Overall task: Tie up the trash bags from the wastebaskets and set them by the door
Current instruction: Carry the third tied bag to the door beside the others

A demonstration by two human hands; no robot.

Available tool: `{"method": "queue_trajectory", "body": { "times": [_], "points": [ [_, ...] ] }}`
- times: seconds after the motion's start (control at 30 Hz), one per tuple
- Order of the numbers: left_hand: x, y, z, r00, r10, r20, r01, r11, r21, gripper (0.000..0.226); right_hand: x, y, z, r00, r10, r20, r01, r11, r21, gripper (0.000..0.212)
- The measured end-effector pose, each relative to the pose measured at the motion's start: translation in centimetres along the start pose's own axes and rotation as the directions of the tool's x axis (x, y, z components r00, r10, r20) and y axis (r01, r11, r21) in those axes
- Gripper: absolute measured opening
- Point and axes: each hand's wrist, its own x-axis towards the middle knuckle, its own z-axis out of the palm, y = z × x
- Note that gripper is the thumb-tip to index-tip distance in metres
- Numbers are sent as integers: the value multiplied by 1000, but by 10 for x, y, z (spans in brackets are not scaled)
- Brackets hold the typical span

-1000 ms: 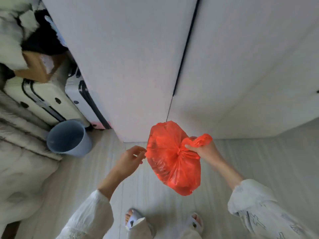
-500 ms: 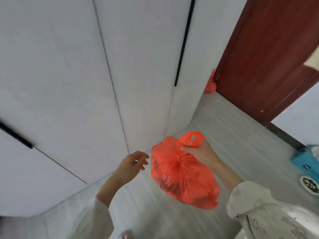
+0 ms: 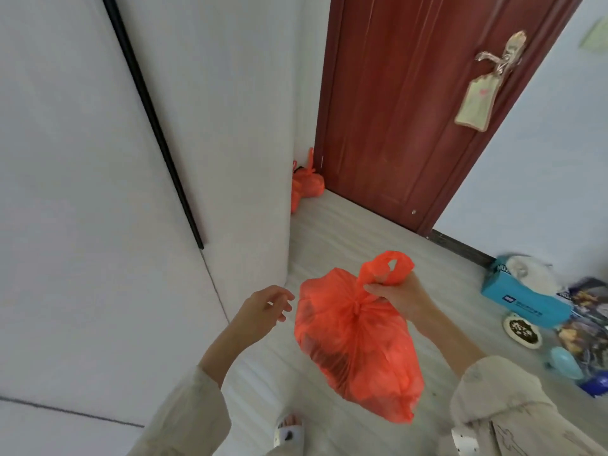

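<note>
Right hand (image 3: 399, 296) is clamped on the knotted handles of a full, crinkled orange plastic trash bag (image 3: 358, 343); the bag hangs in the air below the fist, off the pale wood-look floor (image 3: 355, 232), well short of the dark red wooden door (image 3: 404, 103). Left hand (image 3: 263, 309) holds nothing, fingers loosely curled and apart, just left of the bag, not touching it. A second, smaller tied orange bag (image 3: 306, 184) sits on the floor at the door's lower-left corner, against the white cabinet panel (image 3: 230, 126). Right of the door, by the wall: a blue cardboard box (image 3: 523, 297), a round patterned dish (image 3: 522, 331), some blurred packaging. A beige tag (image 3: 475, 103) hangs from the door's metal lever handle (image 3: 500, 57).
</note>
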Motion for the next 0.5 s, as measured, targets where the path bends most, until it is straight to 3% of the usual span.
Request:
{"method": "queue_trajectory", "body": {
  "times": [0.27,0.5],
  "points": [
    [177,79,10,990,70,119,-85,989,124,22,163,-20,-56,990,129,-53,-121,984,133,24],
    [321,111,25,996,5,91,-13,996,94,28,326,-27,-92,995,100,19,-102,988,114,22]
  ]
}}
